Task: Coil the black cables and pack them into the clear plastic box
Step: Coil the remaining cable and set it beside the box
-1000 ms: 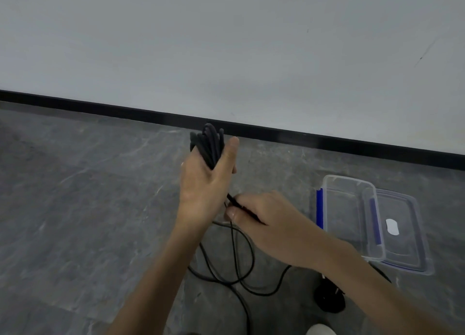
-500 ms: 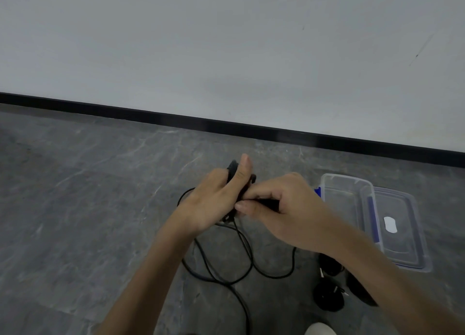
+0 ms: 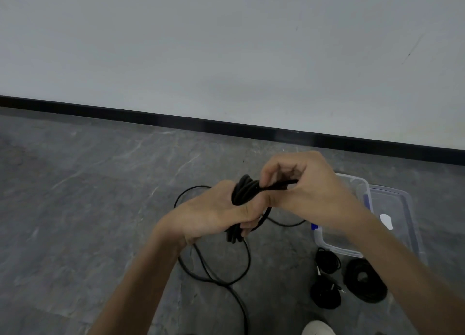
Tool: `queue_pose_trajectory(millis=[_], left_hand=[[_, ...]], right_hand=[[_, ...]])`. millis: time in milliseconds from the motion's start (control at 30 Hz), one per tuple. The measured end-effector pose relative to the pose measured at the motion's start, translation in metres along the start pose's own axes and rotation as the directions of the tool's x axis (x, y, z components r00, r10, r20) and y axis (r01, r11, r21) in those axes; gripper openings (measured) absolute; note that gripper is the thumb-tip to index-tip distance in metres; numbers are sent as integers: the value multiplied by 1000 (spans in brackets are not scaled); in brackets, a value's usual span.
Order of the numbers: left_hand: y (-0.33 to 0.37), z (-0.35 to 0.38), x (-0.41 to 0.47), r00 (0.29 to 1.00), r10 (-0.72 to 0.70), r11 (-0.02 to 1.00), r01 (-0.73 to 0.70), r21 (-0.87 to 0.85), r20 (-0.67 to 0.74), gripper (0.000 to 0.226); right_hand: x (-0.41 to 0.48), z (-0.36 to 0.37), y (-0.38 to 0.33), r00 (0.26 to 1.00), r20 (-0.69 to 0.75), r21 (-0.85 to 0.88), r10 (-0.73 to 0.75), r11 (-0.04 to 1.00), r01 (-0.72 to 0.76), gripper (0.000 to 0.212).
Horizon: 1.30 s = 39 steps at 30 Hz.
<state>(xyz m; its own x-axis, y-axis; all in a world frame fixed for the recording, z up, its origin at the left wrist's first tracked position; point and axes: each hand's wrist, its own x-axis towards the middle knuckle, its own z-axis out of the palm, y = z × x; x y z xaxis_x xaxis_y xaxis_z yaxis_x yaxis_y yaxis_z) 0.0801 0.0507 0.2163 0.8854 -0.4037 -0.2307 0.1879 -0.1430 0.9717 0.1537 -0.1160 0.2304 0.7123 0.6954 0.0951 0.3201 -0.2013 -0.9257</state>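
Hands lower than a second ago: left hand (image 3: 214,216) grips half-wound black cable (image 3: 242,191), right hand (image 3: 302,191) pinches its strand. Three coils (image 3: 364,282) done at 4 o'clock; clear plastic box (image 3: 362,191), 3 o'clock, looks unfilled.

Black cable coil (image 3: 242,191) in left hand (image 3: 214,214)

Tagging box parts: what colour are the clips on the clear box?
Blue clips on the clear plastic box, best in the head view.

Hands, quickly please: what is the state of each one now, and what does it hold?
Left hand: closed, grips the black cable coil.
Right hand: closed, pinches the free strand of that coil.
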Motion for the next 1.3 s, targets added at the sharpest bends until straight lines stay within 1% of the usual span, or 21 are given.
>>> queue_pose_trajectory(millis=[133, 233, 333, 400, 500, 667, 767, 867, 900, 967, 1000, 1067, 1100, 1167, 1300], left_hand=[[3, -1, -1, 1000, -6, 999, 7, -36, 29, 40], [5, -1, -1, 1000, -6, 997, 7, -77, 22, 29], [7, -2, -3, 999, -9, 995, 13, -104, 35, 29], [9, -4, -6, 1000, -16, 990, 20, -141, 26, 27], [7, -5, -7, 999, -30, 983, 34, -180, 27, 31], [5, -8, -8, 1000, -23, 976, 26, -217, 16, 51], [5, -8, -9, 1000, 17, 958, -15, -286, 2, 45], [5, -7, -9, 999, 42, 935, -41, -352, -4, 42], [5, -7, -9, 998, 56, 928, -54, -369, -7, 39], [4, -7, -10, 994, 110, 896, -110, -430, -24, 28], [4, -7, -11, 988, 147, 867, -146, -476, -36, 26], [4, -8, -11, 976, 211, 801, -205, -562, -54, 34], [4, -8, -10, 971, 228, 778, -224, -587, -68, 34], [4, -8, -9, 965, 237, 751, -256, -608, -112, 29], [6, -8, -8, 945, 236, 691, -326, -645, -226, 22]], right_hand=[[1, -2, 1, 1000, 25, 52, -12, 999, 11, 26], [1, -3, 1, 1000, 16, 63, -11, 998, 10, 24], [1, -8, 7, 998, -55, 19, 11, 1000, -10, 37], [2, -11, 11, 995, -92, 51, 28, 998, -23, 40], [4, -9, 13, 998, -66, 80, 17, 997, -11, 34], [6, -10, 18, 996, -91, 132, -4, 991, 16, 27], [7, -11, 21, 995, -96, 104, -11, 994, 21, 23], [9, -6, 23, 999, -41, 99, 5, 995, -1, 18], [9, -5, 22, 1000, -16, 119, 19, 993, -17, 20], [10, -3, 22, 997, 31, 169, 69, 983, -73, 28], [10, -2, 25, 994, 38, 162, 106, 981, -111, 33], [10, 2, 31, 982, 54, 91, 181, 978, -186, 39], [9, 5, 32, 973, 83, 70, 216, 973, -222, 46], [9, 12, 31, 963, 129, 85, 237, 965, -249, 55], [8, 21, 21, 944, 177, 76, 277, 953, -294, 47]])
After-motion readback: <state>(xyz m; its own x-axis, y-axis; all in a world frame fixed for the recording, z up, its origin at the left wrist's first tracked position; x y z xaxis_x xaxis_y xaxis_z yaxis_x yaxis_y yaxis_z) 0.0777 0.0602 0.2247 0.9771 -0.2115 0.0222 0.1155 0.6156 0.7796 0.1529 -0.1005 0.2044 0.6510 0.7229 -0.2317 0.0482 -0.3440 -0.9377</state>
